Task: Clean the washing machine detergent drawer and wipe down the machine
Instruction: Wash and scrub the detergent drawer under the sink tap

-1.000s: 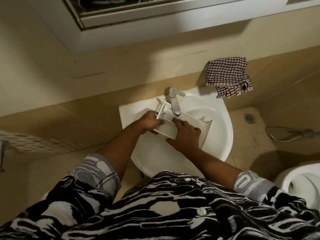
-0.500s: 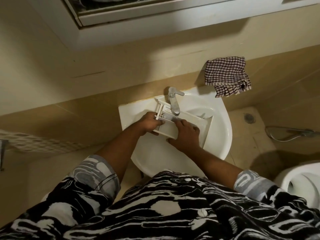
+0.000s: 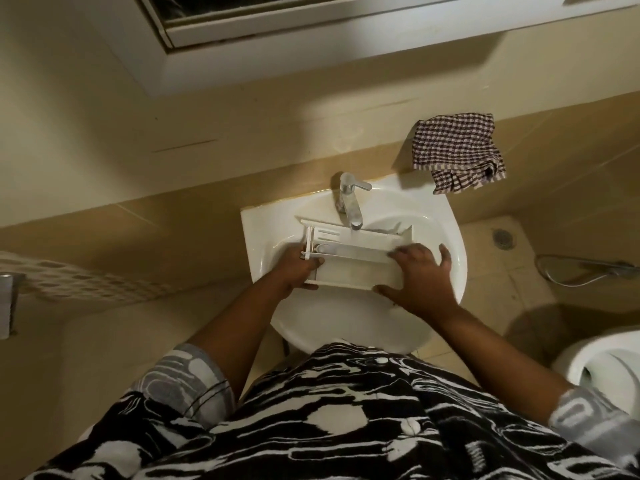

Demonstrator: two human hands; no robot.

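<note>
Your right hand (image 3: 420,280) has slid from the middle of the detergent drawer (image 3: 353,259) to its right end, fingers spread. The drawer now lies more level across the sink (image 3: 346,320), under the faucet (image 3: 349,202).

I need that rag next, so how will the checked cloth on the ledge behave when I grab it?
The brown-and-white checked cloth lies crumpled with folds, so it is probably floppy and light. One corner hangs over the tiled ledge, so it may slide off if nudged. It looks unlikely to roll or break.
</note>
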